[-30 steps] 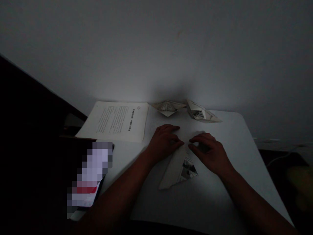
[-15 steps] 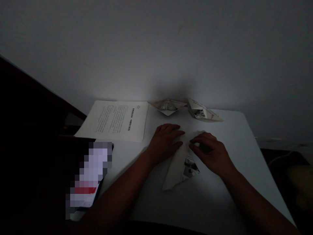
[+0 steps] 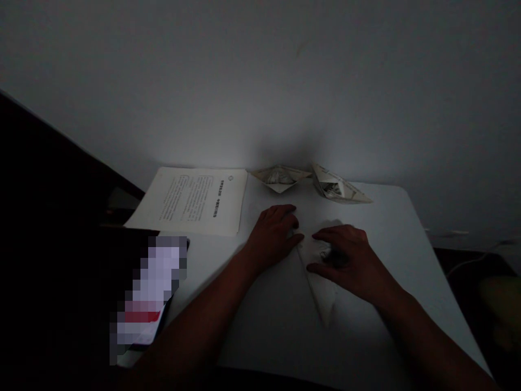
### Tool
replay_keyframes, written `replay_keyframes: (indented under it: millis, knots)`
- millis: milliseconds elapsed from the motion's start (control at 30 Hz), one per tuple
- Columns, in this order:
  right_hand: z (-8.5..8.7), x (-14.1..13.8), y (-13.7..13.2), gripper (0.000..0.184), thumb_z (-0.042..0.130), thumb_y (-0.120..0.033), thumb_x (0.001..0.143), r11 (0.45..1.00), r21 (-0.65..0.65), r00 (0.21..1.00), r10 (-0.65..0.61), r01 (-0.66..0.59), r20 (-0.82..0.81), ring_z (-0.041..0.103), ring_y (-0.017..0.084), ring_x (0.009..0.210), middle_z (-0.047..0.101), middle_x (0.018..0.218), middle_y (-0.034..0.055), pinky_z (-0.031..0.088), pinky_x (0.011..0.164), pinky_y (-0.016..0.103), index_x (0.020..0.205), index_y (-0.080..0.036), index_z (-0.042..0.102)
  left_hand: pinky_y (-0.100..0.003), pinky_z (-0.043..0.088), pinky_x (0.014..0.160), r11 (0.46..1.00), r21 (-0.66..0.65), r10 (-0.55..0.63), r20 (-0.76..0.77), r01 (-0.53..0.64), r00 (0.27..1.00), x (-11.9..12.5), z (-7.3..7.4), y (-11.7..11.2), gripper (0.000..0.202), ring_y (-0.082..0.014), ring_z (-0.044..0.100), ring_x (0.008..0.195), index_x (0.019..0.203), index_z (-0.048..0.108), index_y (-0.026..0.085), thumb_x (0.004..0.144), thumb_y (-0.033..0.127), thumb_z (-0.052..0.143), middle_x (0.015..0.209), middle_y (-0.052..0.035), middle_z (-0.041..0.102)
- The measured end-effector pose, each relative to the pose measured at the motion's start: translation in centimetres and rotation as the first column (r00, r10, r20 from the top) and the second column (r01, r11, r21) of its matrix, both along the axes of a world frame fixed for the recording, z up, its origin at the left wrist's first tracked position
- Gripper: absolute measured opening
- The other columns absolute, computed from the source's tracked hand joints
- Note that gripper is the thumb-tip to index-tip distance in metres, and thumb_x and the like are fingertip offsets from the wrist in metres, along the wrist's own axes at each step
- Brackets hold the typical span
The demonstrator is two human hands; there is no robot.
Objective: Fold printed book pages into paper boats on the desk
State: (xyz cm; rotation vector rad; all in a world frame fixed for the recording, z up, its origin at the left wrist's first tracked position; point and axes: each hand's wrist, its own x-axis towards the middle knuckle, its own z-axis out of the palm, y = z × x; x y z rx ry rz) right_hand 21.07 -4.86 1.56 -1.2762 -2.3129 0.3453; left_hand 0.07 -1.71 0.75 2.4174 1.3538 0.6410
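A folded piece of printed paper (image 3: 321, 293) lies on the white table between my hands, its narrow point toward me. My left hand (image 3: 274, 233) is at its upper left corner, with the thumb and curled index finger closed on the edge. Over the paper's right side is my right hand (image 3: 350, 258), thumb and fingers apart in a curve, the fingertips touching or just above the paper. A dark printed patch shows under the right palm. Part of the paper is hidden by that hand.
Two folded paper boats (image 3: 279, 178) stand at the back against the wall (image 3: 260, 81). A stack of printed sheets (image 3: 195, 201) lies at the back left. A phone (image 3: 150, 293) with a lit, blurred screen is at the table's (image 3: 407, 233) left edge.
The folded paper has turned, its point now toward me and further right. My right thumb and fingers have spread apart, and my left index finger has curled in.
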Motion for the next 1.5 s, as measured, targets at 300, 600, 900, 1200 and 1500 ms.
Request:
replay_keyframes:
  millis: [300,600,900,1200,1500]
  knots:
    - [0.3,-0.1,-0.6,0.061,0.068,-0.040,0.071,1.000,-0.029,0.991,0.011,-0.007,0.135,0.053,0.029,0.108,0.060,0.118,0.0090,0.039,0.091,0.047,0.126,-0.022,0.049,-0.043,0.036,0.099,1.000,0.007,-0.001,0.073,0.000,0.997,0.0,-0.2,0.1,0.018,-0.0257,0.045,0.119,0.087,0.057,0.017,0.079,0.031,0.065,0.127,-0.0111,0.053]
    - [0.1,-0.3,-0.6,0.065,0.068,-0.030,0.070,1.000,-0.009,0.999,-0.004,0.005,0.045,0.050,0.028,0.113,0.056,0.119,0.0101,0.040,0.096,0.046,0.129,-0.021,0.044,-0.040,0.038,0.095,1.000,0.001,-0.004,0.231,0.004,0.973,-0.1,-0.1,0.1,0.018,-0.0217,0.054,0.106,0.085,0.057,0.017,0.079,0.032,0.065,0.110,-0.0074,0.063]
    - [0.1,-0.5,-0.3,0.061,0.066,-0.028,0.073,1.000,-0.001,1.000,-0.009,0.009,-0.021,0.053,0.027,0.110,0.058,0.118,0.0097,0.042,0.094,0.046,0.129,-0.023,0.042,-0.034,0.044,0.084,0.997,-0.052,0.067,0.319,-0.053,0.946,0.9,0.1,-0.2,0.011,-0.0171,0.059,0.088,0.087,0.058,0.018,0.083,0.028,0.060,0.093,-0.0029,0.067]
    - [-0.1,-0.5,-0.2,0.066,0.071,-0.041,0.068,1.000,0.019,0.998,-0.026,0.025,0.060,0.055,0.029,0.106,0.061,0.112,0.0098,0.040,0.092,0.049,0.126,-0.021,0.047,-0.034,0.046,0.083,0.980,-0.049,0.198,0.324,-0.193,0.925,0.6,0.1,-0.1,0.013,-0.0182,0.060,0.088,0.091,0.058,0.017,0.082,0.025,0.059,0.091,-0.0045,0.065]
    - [0.3,-0.8,-0.5,0.063,0.065,-0.030,0.069,1.000,0.023,1.000,-0.020,0.020,0.011,0.055,0.029,0.106,0.060,0.112,0.0087,0.040,0.092,0.050,0.129,-0.024,0.045,-0.035,0.047,0.082,0.977,-0.048,0.211,0.358,-0.208,0.910,0.5,0.3,0.0,0.010,-0.0177,0.060,0.084,0.089,0.058,0.017,0.081,0.023,0.057,0.089,-0.0057,0.065]
